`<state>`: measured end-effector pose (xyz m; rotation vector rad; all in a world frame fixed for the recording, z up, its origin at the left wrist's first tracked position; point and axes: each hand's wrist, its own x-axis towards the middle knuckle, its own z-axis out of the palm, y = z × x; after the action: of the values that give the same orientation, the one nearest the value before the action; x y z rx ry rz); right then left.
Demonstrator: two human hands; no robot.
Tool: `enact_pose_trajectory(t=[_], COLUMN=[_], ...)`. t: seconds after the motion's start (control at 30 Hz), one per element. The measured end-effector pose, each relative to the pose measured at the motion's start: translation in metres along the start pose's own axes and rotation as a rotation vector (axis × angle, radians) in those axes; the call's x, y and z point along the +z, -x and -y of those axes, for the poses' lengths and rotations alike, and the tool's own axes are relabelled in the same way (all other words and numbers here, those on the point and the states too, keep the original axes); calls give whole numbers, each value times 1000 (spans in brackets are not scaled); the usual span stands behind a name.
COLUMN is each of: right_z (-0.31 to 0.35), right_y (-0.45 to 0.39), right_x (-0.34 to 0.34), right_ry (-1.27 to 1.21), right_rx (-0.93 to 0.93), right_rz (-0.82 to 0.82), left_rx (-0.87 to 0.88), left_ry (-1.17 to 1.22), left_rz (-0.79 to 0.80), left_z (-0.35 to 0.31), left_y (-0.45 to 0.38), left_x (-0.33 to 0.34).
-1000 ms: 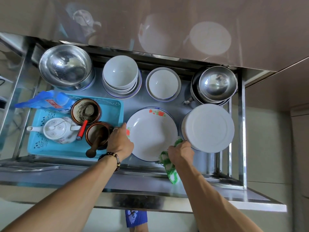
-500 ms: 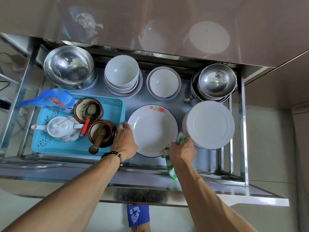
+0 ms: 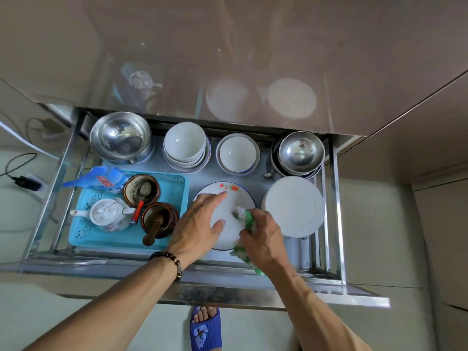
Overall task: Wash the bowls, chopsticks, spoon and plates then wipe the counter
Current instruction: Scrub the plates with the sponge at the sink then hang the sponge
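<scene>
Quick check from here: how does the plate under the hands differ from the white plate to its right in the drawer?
The flowered plate has red flowers and a dark rim line; the plain white plate shows no pattern. The flowered plate lies face up, the plain white plate looks turned face down. The left hand rests flat on the flowered plate while the right hand holds a green cloth on it; nothing touches the plain white plate. Both are round, white and lie in the drawer.

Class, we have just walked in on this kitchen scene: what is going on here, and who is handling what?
A person stands over a pulled-out steel drawer full of stacked bowls and plates. The left hand lies with straight fingers on the flower-rimmed plate at the front. The right hand grips a green and white cloth against that plate, apparently wiping it.
</scene>
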<state>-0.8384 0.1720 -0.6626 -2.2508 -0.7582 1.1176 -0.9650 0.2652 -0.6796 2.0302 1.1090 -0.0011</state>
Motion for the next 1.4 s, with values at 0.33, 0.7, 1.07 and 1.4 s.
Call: enact_pose_trajectory(t=[0.33,0.7,1.07,1.4], right_z=[88,146,210,235], right_y=[60,110,52,-54], right_x=[-168,-390,-541,-621], right_ry=[-29,-183,-310,-269], right_rx=[-196,-245,-199,-12], right_rz=[-18,-46,-249,-368], left_rx=[148,188,174,20], left_ry=[32,19,34,78], left_rz=[-215,-289,-294,-302], left_z=[-182,-397,-509,-562], left_y=[10,8,-68,-166], left_x=[-87,-141,-206,-247])
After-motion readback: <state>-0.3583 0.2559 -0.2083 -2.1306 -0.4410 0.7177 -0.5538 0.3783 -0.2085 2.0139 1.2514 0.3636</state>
